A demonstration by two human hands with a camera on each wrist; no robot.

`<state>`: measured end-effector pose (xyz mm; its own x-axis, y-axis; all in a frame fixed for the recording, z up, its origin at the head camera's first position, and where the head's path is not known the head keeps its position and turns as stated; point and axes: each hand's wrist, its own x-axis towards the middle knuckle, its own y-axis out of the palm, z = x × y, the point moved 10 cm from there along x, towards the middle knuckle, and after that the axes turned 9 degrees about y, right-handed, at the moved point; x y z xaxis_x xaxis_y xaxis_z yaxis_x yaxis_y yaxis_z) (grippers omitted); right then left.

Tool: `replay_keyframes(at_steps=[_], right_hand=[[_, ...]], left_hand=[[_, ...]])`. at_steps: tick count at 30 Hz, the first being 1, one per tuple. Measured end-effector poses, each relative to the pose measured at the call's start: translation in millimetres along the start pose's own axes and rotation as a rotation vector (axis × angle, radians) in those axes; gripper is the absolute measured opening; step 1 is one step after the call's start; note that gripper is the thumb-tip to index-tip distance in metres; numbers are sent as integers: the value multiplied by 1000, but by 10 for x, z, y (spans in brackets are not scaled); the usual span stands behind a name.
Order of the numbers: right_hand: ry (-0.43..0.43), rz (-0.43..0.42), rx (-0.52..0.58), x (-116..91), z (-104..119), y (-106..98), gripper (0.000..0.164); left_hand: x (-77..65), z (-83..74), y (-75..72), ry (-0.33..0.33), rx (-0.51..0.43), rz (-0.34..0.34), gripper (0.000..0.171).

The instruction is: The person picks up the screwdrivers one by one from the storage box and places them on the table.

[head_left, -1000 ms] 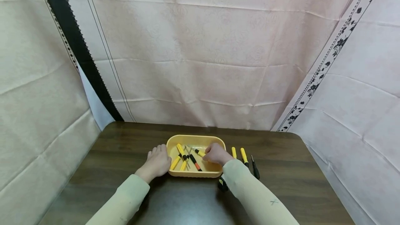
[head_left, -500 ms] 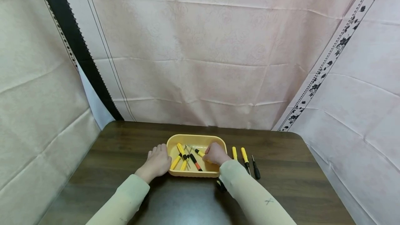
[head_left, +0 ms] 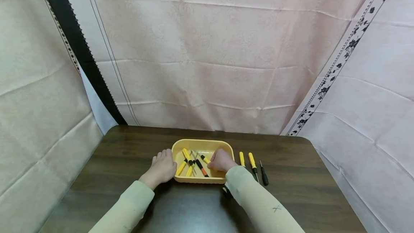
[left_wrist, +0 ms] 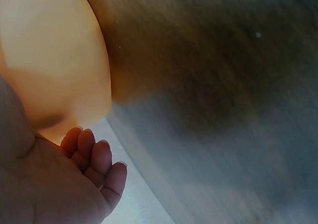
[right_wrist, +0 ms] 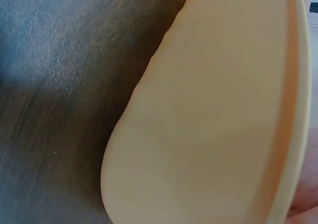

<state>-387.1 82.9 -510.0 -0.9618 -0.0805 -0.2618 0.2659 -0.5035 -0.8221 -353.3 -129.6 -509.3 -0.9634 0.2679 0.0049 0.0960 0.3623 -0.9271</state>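
Note:
In the head view, a yellow tray [head_left: 203, 181] holds several screwdrivers, most with yellow-and-black handles and one with a black-and-orange handle [head_left: 202, 167]. My left hand [head_left: 164, 165] holds the tray's left end. Its four fingers curve beside the outer wall in the left wrist view; the thumb is hidden. My right hand [head_left: 221, 160] is inside the tray at the right, its fingers curled at the handle of a yellow-and-black screwdriver [head_left: 204, 158]; its fingertips are largely hidden. The tray's outer wall fills much of the right wrist view, leaving only a sliver of that hand visible.
Right of the tray on the dark wooden table [head_left: 291, 190] lie two yellow-handled screwdrivers, one nearer [head_left: 242, 158] and one farther right [head_left: 252, 161], plus a black one [head_left: 264, 176]. A dark object [head_left: 227, 192] is partly hidden under the right sleeve. Pale cloth [head_left: 207, 64] hangs around.
My right hand and forearm have shifted very slightly left, fingers still at the screwdriver handle. The left hand and the tray have stayed in place.

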Motion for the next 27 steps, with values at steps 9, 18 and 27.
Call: replay_keyframes(at_steps=[9,18,27], right_hand=[[43,67,15,-21,-53,64,24],[38,82,13,-31,-53,76,28],[-19,152,194,-127,30,-54,31]], left_hand=[[-17,11,14,-4,-3,2,47],[-9,12,4,-10,1,8,46],[24,33,16,4,5,3,45]])
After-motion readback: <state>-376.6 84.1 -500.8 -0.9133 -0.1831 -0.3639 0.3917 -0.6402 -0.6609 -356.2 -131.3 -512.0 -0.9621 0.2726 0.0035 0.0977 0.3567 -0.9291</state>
